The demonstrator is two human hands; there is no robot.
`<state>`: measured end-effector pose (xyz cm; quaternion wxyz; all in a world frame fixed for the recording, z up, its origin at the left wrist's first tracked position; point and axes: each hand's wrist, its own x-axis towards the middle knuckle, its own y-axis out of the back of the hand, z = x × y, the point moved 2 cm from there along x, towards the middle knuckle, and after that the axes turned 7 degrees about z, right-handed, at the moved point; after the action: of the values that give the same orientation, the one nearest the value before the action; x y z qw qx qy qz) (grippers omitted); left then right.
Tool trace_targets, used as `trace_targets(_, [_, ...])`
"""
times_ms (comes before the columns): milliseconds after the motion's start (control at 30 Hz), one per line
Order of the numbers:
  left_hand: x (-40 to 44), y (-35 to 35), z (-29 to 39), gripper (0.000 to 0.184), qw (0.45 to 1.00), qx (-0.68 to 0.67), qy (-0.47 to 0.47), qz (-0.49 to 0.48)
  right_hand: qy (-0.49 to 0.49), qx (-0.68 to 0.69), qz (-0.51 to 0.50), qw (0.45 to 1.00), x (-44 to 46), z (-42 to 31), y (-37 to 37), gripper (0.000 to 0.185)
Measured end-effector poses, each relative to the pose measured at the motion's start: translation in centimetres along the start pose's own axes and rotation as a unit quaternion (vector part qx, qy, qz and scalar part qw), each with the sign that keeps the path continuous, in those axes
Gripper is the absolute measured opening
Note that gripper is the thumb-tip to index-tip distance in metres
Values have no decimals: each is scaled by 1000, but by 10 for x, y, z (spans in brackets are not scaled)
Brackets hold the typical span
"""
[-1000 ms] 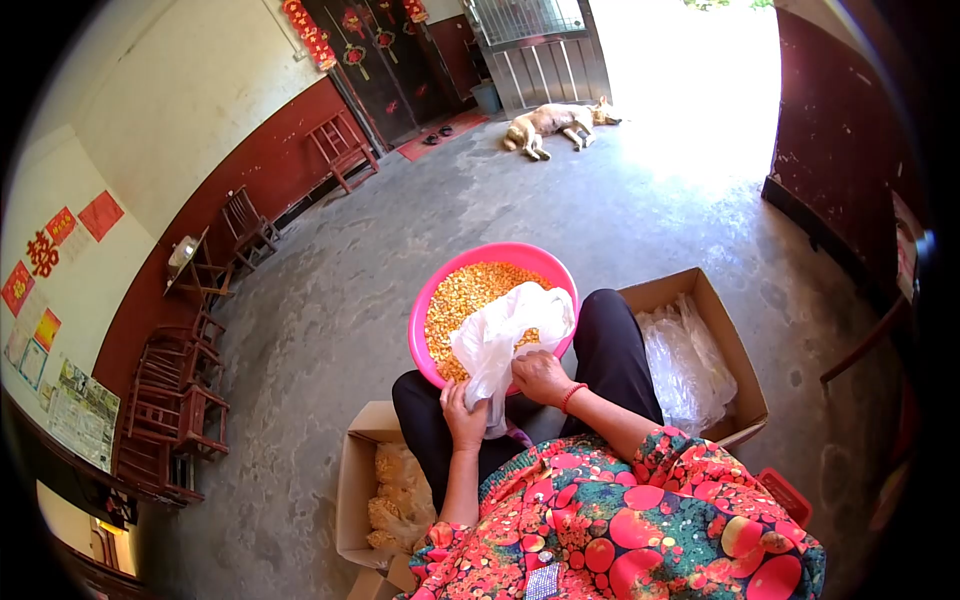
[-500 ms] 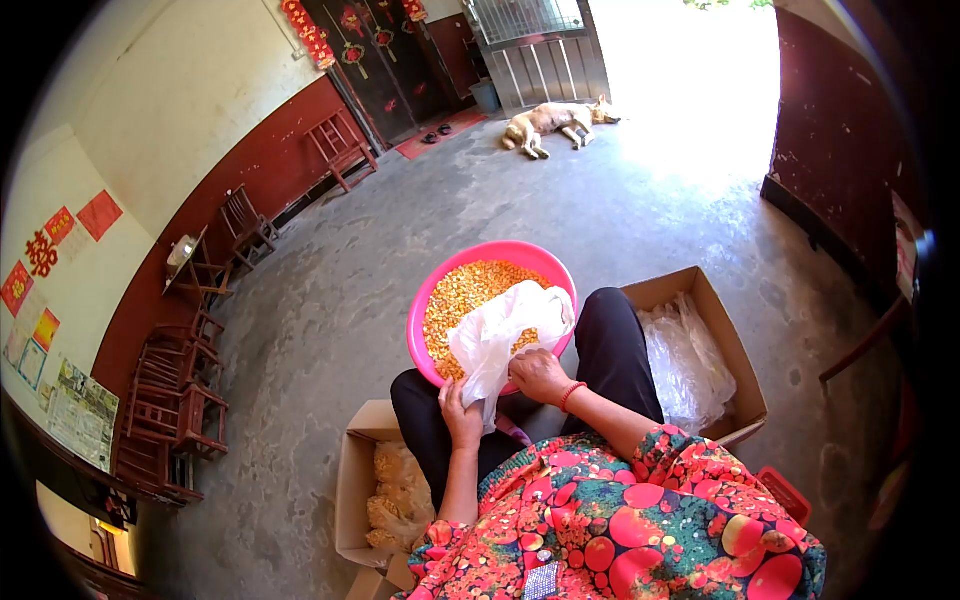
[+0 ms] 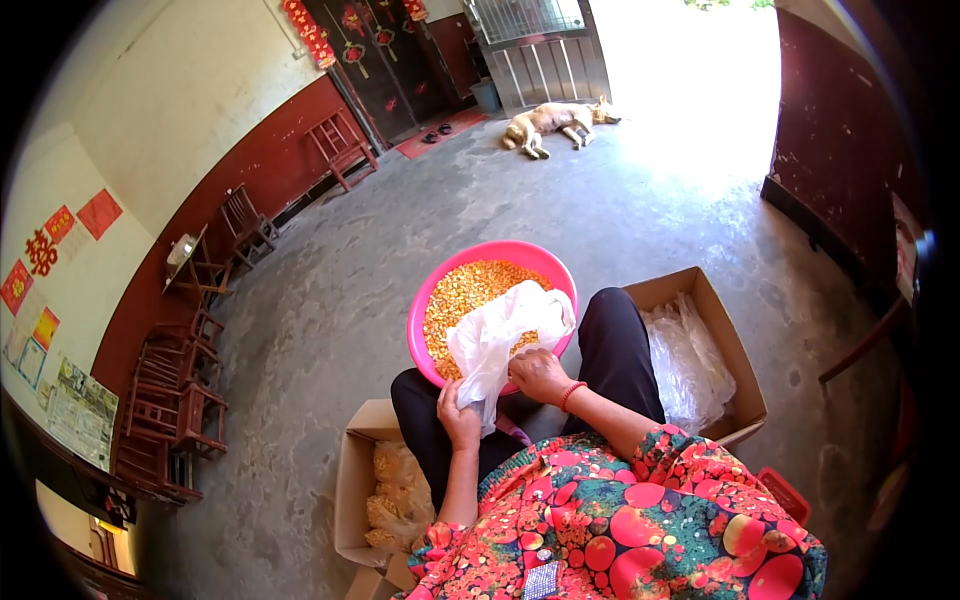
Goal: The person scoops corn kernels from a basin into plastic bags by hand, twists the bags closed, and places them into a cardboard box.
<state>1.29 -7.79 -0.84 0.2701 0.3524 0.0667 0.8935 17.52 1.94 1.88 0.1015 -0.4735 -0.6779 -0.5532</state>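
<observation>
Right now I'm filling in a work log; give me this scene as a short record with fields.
Left hand: holds the white bag
Right hand: at the bag, grip unclear
Bag: partly over the basin
Basin: pink, holds yellow kernels
Left box: filled bags, yellow contents
Right box: clear plastic
Dog: lying on the floor

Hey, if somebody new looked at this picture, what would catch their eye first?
Probably the bright pink basin of yellow kernels near the middle, with a white bag over part of it, in the left hand and against the right hand. Next might come the vivid patterned shirt at the bottom, then the dog lying on the floor by the glaring doorway.
</observation>
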Motion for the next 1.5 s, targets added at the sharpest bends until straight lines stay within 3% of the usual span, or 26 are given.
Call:
trace_targets(67, [1,0,-9,26,996,-67,53,-3,0,0,1,1000,0,0,0,15])
trace_targets(200, [11,9,10,27,995,-69,65,-21,1,1,-1,1000,0,-2,2,14])
trace_targets(267, [15,15,22,34,999,-10,12,43,6,2,-4,1000,1,-3,2,14])
trace_targets(333, [20,20,20,40,999,7,19,38,-7,2,-13,1000,2,-2,3,14])
trace_targets(400, [20,23,19,41,984,-77,157,-37,-3,0,-10,1000,3,-3,2,14])
trace_targets(467, [21,25,-3,40,983,-81,154,-56,1,0,-9,1000,3,-4,1,14])
trace_targets(533, [22,22,-10,34,960,-22,194,-203,-4,1,-1,1000,3,-3,1,13])
trace_targets(600, [26,29,20,27,952,-16,213,-217,5,0,-7,1000,2,0,-1,13])
trace_targets(667, [21,28,23,26,934,-162,200,-250,15,-1,-15,1000,2,0,-2,12])
trace_targets(800, [15,24,6,31,892,-252,294,-232,16,15,-18,1000,3,-1,1,11])
trace_targets(867, [16,22,4,32,899,-254,288,-209,12,26,-20,999,4,-3,2,11])
trace_targets(967, [22,21,5,35,937,-262,212,-87,6,29,-27,999,4,-3,4,10])
trace_targets(1067, [19,13,9,36,933,-275,233,-19,4,36,-42,998,4,-3,2,10])
trace_targets(1200, [12,6,20,30,905,-320,274,-62,9,25,-38,999,2,-1,0,10])
trace_targets(1400, [6,6,12,25,876,-383,289,-53,1,18,-39,999,2,2,2,6])
trace_targets(1467, [6,8,15,24,866,-391,305,-64,-137,161,-43,977,2,1,7,5])
trace_targets(1500, [5,8,21,25,886,-374,263,-81,-135,159,-46,977,1,2,8,5])
